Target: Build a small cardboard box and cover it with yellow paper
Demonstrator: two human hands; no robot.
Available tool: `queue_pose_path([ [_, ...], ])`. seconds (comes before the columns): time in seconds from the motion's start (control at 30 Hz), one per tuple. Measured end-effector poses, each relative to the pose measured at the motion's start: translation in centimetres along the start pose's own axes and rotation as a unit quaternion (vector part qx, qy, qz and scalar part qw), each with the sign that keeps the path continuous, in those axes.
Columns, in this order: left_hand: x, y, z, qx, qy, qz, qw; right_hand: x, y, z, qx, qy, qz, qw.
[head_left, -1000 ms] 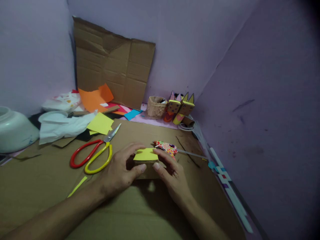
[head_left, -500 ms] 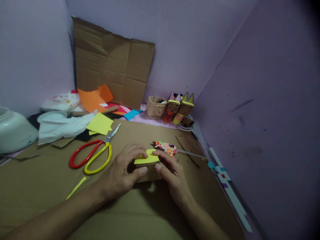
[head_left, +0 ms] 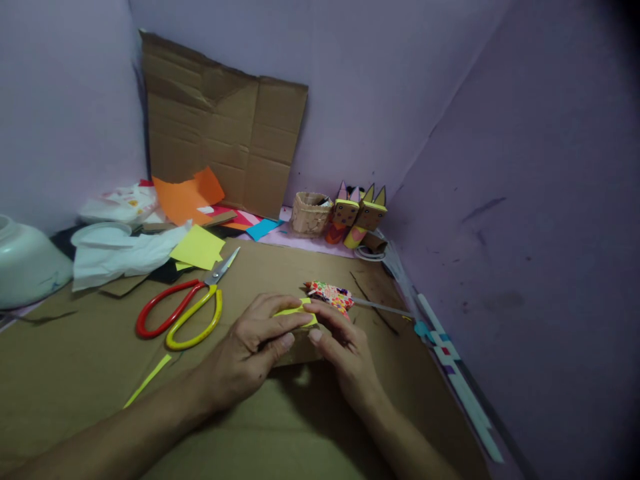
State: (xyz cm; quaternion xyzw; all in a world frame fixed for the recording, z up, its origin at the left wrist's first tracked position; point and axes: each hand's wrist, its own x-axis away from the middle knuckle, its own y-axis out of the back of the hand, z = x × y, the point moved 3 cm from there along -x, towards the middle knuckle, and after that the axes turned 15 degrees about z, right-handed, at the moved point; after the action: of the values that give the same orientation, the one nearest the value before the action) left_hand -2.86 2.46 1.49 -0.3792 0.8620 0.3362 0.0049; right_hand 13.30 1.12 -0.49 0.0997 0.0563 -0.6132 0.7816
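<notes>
Between my two hands is a small brown cardboard box [head_left: 300, 350] with a piece of yellow paper [head_left: 295, 309] lying on its top. My left hand [head_left: 260, 343] is closed on the box's left side, its fingers stretched across the paper and its thumb on the front face. On the other side, my right hand [head_left: 345, 337] grips the box, fingertips at the paper's right edge and thumb near the front corner. The box's underside and back are hidden. Just beyond it lies a glue gun [head_left: 333, 295] wrapped in flowered covering.
Scissors [head_left: 193, 310] with red and yellow handles lie to the left, near a thin yellow paper strip [head_left: 147, 380]. Yellow paper [head_left: 199, 247], orange paper [head_left: 187, 198] and a white bowl [head_left: 30, 263] are farther left. A small basket [head_left: 310, 217] and two eared cardboard figures [head_left: 367, 217] stand behind.
My left fingers have slid forward and right over the yellow paper, covering more of it. My right hand and the box have stayed nearly still.
</notes>
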Motion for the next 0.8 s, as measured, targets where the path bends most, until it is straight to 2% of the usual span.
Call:
queue_pose_path([
  [0.57,-0.21,-0.01,-0.15,0.013,-0.055,-0.027,0.998,0.02,-0.01,-0.02,-0.015,0.001,0.01,1.0],
  [0.8,0.14,-0.22,-0.21,-0.02,-0.031,-0.026,0.999,-0.03,-0.04,-0.09,-0.028,-0.018,0.02,0.999],
])
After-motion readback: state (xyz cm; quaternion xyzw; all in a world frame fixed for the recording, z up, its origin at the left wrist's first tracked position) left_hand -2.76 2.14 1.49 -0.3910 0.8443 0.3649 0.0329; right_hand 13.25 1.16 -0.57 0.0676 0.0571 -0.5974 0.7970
